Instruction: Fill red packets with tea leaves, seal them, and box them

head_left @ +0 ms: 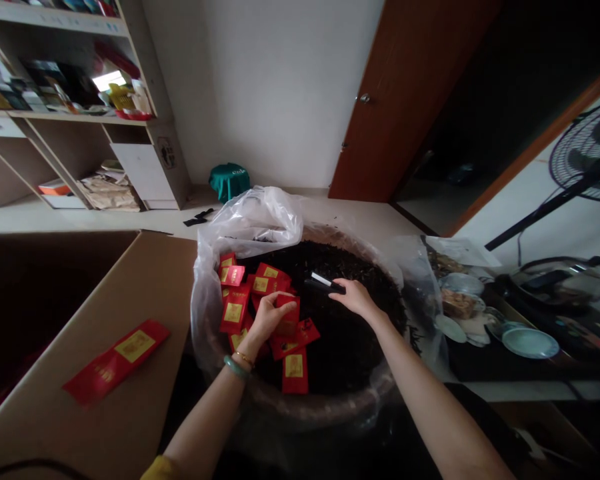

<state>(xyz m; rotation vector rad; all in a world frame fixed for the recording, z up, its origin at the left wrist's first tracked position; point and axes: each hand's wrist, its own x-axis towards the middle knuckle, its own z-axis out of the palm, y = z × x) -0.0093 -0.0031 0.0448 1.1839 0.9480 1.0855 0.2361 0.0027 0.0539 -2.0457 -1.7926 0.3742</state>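
My left hand (269,319), with a green bangle and a gold bracelet on its wrist, is closed on the upper part of a red packet (289,324). More red packets (234,312) with gold labels lie in a heap around and beneath it. To the right, my right hand (356,298) grips a small black-and-white tool (322,279); its exact kind is unclear. Both hands are over dark, loose, dried leaf-like material (330,347), which fills a wide round basket (325,408) lined with a clear plastic bag (260,213).
One red packet (117,360) lies on the flap of a cardboard box (175,267) at left. At right, a low table (473,365) holds a pale dish (530,343), tubs and a glass-lidded pot (565,283). A fan (590,150) stands behind it.
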